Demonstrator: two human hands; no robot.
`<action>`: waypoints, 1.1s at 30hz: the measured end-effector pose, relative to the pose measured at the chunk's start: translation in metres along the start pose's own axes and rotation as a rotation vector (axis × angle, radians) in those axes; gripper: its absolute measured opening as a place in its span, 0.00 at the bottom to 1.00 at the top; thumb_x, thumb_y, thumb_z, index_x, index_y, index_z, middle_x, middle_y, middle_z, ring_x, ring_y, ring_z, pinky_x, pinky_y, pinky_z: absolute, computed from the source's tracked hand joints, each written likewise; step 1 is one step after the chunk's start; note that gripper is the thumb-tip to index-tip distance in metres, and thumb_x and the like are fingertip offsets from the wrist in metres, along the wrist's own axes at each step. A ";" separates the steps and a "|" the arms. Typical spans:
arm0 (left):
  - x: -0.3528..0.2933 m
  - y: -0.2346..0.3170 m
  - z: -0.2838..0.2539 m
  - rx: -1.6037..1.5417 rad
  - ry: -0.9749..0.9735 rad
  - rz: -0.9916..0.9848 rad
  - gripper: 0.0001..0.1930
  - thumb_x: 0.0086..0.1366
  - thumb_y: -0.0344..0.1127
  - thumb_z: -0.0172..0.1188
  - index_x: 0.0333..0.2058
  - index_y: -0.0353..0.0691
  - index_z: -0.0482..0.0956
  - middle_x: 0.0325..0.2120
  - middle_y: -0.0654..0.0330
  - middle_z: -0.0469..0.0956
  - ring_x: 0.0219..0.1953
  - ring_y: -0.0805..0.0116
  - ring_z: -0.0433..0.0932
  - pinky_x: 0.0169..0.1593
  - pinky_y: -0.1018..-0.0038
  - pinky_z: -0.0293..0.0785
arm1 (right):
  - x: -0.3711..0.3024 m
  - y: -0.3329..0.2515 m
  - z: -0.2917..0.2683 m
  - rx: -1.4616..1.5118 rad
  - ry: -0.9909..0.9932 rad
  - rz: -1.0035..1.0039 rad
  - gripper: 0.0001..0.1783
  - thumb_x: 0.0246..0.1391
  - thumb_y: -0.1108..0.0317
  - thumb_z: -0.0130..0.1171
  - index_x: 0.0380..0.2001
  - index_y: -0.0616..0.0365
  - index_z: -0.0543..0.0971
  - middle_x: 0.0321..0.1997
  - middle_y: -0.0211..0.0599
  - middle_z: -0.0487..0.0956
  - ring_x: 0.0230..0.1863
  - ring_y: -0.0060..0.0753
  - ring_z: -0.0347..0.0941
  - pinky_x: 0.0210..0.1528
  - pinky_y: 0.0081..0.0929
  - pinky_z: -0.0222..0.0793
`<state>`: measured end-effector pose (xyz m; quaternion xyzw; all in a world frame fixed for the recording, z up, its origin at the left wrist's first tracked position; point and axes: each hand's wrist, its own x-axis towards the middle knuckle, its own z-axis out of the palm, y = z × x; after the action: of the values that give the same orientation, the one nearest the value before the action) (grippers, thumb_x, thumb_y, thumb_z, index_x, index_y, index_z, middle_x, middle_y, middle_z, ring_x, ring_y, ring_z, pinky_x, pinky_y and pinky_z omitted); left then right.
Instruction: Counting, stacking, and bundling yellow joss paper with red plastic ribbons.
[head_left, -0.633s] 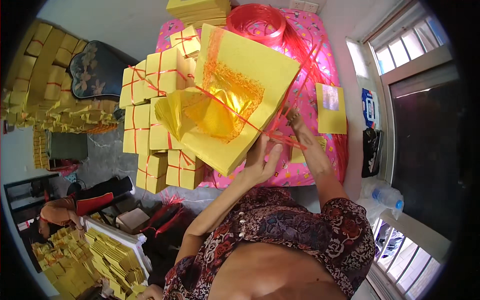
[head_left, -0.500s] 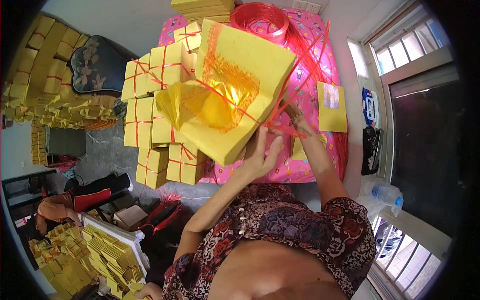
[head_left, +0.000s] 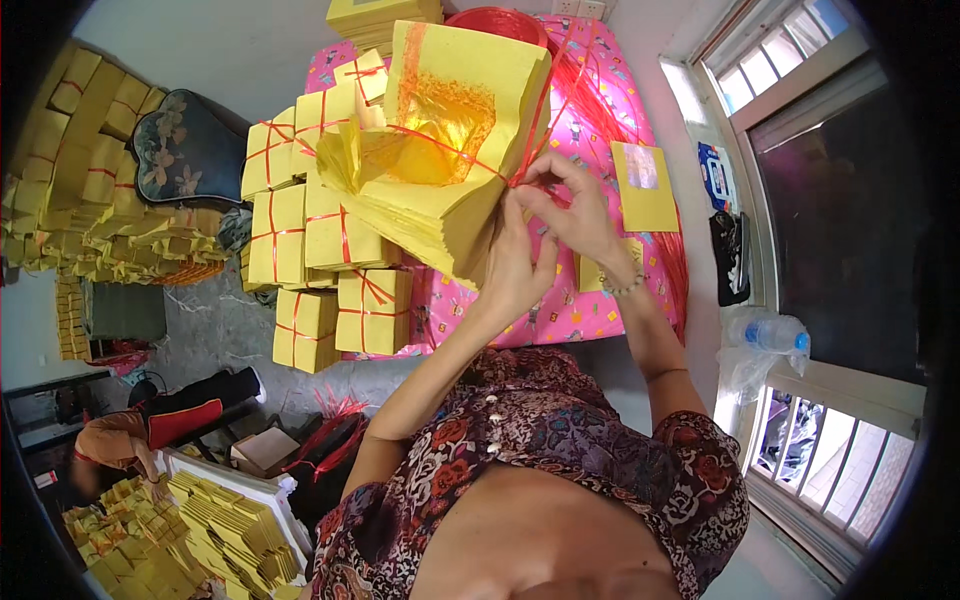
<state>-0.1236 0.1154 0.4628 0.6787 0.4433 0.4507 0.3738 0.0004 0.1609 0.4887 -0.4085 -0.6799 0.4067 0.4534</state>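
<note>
A thick bundle of yellow paper sheets (head_left: pixel 500 85), with a shiny gold-foil patch (head_left: pixel 445 130) on top, is tilted up in front of me. A red plastic string (head_left: pixel 478 172) runs across it, and its loose ends rise at the right side. At that side my right hand (head_left: pixel 578 212) pinches the string between thumb and fingertips. My left hand (head_left: pixel 518 262) is against the bundle's near right corner, its fingertips closed at the string's crossing and its thumb apart. The bundle partly hides those fingers.
Tied yellow paper bundles (head_left: pixel 278 232) are stacked left of it on a pink patterned cover (head_left: pixel 470 315). Red string (head_left: pixel 600 95) lies behind. A single yellow sheet (head_left: pixel 640 205) is at right. A co-worker (head_left: pixel 115 440) bends over yellow paper stacks at lower left. A window (head_left: pixel 800 430) stands right.
My right hand has come from behind the bundle to its near right side and now pinches the string. The bundle has shifted slightly left and up in view.
</note>
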 end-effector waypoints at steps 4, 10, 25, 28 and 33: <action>-0.021 0.010 -0.013 0.130 -0.034 0.108 0.34 0.60 0.28 0.53 0.60 0.26 0.45 0.50 0.37 0.66 0.53 0.41 0.68 0.51 0.61 0.67 | -0.008 0.001 0.021 -0.114 0.079 -0.050 0.06 0.52 0.72 0.59 0.30 0.63 0.73 0.27 0.27 0.73 0.31 0.16 0.67 0.35 0.17 0.64; -0.066 0.069 -0.086 -0.227 -0.160 -0.226 0.18 0.60 0.27 0.56 0.49 0.27 0.70 0.38 0.51 0.78 0.39 0.67 0.78 0.41 0.74 0.73 | -0.032 0.004 0.044 0.105 0.198 0.033 0.09 0.55 0.68 0.58 0.27 0.61 0.72 0.23 0.25 0.71 0.27 0.14 0.66 0.30 0.17 0.62; -0.013 -0.016 -0.159 -0.264 0.504 -0.140 0.28 0.64 0.46 0.55 0.55 0.30 0.63 0.45 0.55 0.70 0.46 0.70 0.68 0.53 0.75 0.61 | -0.103 0.104 0.119 0.448 0.606 0.678 0.27 0.61 0.51 0.43 0.58 0.56 0.61 0.57 0.35 0.66 0.59 0.29 0.59 0.59 0.32 0.55; -0.012 -0.034 -0.162 -0.279 0.462 -0.122 0.24 0.64 0.50 0.52 0.45 0.32 0.71 0.39 0.59 0.73 0.43 0.73 0.68 0.50 0.77 0.61 | -0.113 0.140 0.138 0.575 0.617 0.863 0.33 0.59 0.40 0.41 0.61 0.48 0.60 0.59 0.30 0.65 0.60 0.30 0.58 0.59 0.39 0.54; -0.004 -0.054 -0.154 -0.377 0.403 -0.188 0.27 0.62 0.59 0.50 0.38 0.35 0.73 0.30 0.64 0.68 0.35 0.75 0.63 0.43 0.75 0.59 | -0.079 0.106 0.140 1.005 0.634 0.931 0.35 0.61 0.41 0.31 0.62 0.54 0.57 0.62 0.42 0.64 0.60 0.41 0.64 0.58 0.39 0.63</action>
<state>-0.2843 0.1460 0.4614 0.4502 0.4778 0.6143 0.4378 -0.0927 0.0976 0.3326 -0.4952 -0.0068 0.6803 0.5403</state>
